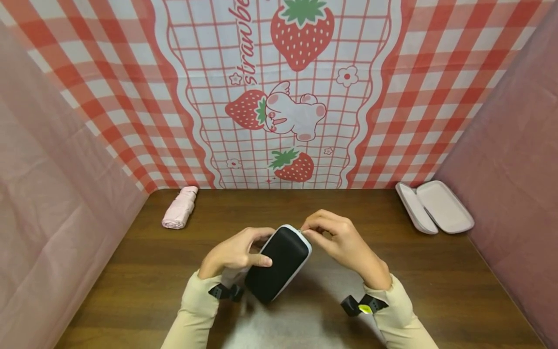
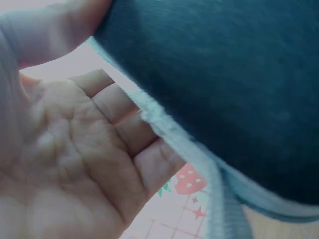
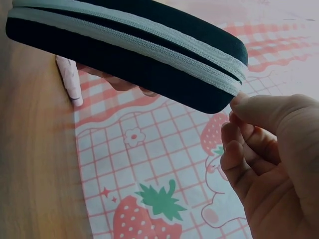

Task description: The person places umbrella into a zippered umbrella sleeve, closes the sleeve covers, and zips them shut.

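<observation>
A black zip case (image 1: 283, 259) with a pale zip band (image 3: 164, 47) is held tilted above the table, in the middle of the head view. My left hand (image 1: 237, 252) grips its left side, thumb laid across the black face and fingers behind. At the far right corner, my right hand (image 1: 344, 242) pinches the zip's end between thumb and forefinger; the pull itself is mostly hidden. Along the side seen in the right wrist view, the two zip rows stand slightly apart with a dark gap between them. A pale strap (image 2: 224, 209) hangs from the case in the left wrist view.
On the brown wooden table (image 1: 131, 291), a rolled pale pink bundle (image 1: 180, 207) lies at the back left. An opened pale hard-shell case (image 1: 446, 206) lies at the back right. A strawberry-print cloth (image 1: 287, 116) hangs behind, with pink cloth walls either side.
</observation>
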The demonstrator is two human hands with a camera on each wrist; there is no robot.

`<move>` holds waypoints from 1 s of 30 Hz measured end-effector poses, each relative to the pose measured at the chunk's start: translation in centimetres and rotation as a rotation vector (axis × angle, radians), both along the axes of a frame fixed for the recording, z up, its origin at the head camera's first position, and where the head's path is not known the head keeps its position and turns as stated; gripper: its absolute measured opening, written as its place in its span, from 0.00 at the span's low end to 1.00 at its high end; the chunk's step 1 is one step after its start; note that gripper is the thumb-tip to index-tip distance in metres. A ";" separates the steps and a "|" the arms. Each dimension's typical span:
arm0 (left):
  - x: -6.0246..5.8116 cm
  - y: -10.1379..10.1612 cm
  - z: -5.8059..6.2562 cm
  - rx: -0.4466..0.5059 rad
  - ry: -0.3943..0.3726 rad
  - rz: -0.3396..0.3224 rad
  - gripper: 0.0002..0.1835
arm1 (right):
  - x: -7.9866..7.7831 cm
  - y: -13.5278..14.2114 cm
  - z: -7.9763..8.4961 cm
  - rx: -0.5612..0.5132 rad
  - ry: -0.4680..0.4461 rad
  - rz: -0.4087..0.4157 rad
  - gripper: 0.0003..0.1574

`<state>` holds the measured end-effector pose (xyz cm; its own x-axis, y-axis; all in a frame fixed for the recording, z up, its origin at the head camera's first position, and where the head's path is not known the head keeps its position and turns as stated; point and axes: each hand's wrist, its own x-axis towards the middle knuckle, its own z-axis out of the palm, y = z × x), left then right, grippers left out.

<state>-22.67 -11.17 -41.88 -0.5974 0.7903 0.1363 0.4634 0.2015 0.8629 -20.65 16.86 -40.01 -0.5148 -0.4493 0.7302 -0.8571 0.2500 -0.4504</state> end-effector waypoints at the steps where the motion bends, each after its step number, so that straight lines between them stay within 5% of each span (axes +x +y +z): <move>1: 0.0 0.0 0.0 0.000 0.010 0.000 0.26 | 0.0 0.0 0.1 -0.002 -0.001 0.001 0.16; 9: -0.3 -0.1 -0.1 -0.033 0.064 -0.010 0.26 | 0.0 0.1 0.3 0.016 -0.006 0.017 0.12; 17: -0.5 -0.1 -0.4 -0.035 0.026 -0.005 0.26 | 0.1 0.2 0.1 0.025 -0.007 0.033 0.03; 30: -0.7 -0.9 -0.4 -0.030 0.049 0.049 0.26 | 0.2 0.1 0.2 0.035 0.020 0.048 0.05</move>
<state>-23.37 -12.08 -42.28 -0.6284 0.7646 0.1433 0.4942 0.2501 0.8326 -20.49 16.99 -39.82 -0.4777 -0.4984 0.7235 -0.8771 0.2241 -0.4247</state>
